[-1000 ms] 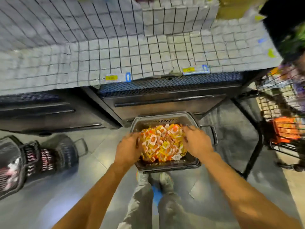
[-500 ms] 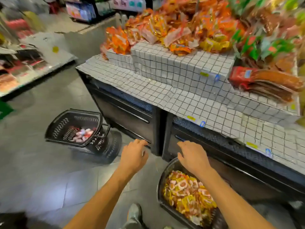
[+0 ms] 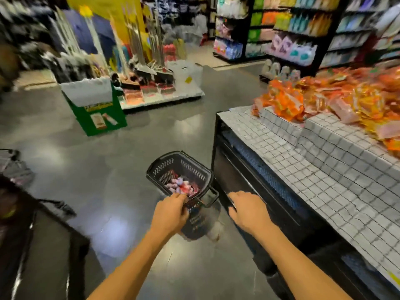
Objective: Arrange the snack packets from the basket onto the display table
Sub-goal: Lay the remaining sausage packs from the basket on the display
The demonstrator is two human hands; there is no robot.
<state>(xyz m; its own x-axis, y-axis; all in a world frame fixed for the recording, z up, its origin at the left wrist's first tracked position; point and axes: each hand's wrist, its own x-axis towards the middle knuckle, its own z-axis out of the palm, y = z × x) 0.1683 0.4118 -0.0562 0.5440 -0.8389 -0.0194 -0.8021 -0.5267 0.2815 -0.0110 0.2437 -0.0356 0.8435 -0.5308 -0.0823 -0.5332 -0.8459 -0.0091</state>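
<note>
Snack packets [image 3: 181,187], pink, red and pale purple, lie in a small heap at the bottom of one black basket [image 3: 165,167] on the floor at lower centre of the frame, just beside the dark front of the desk [image 3: 324,180]; blur makes them impossible to count. The basket sits directly above both hands in the frame, its handle [image 3: 208,198] hanging at the end nearest them, and its long axis seems to run from there toward the upper left. Of the two hands, the left hand [image 3: 171,211] is nearer: its curled fingers overlap the near rim, but whether the grip is clamped on the rim or only in front of it cannot be told. The right hand [image 3: 249,211] hangs loosely curled and holds nothing, close to the desk front. Orange packets [image 3: 285,100] are heaped on the desk's raised tier at upper right, while the lower tier toward the bottom right shows bare cloth, a likely spot for the basket's contents.
</note>
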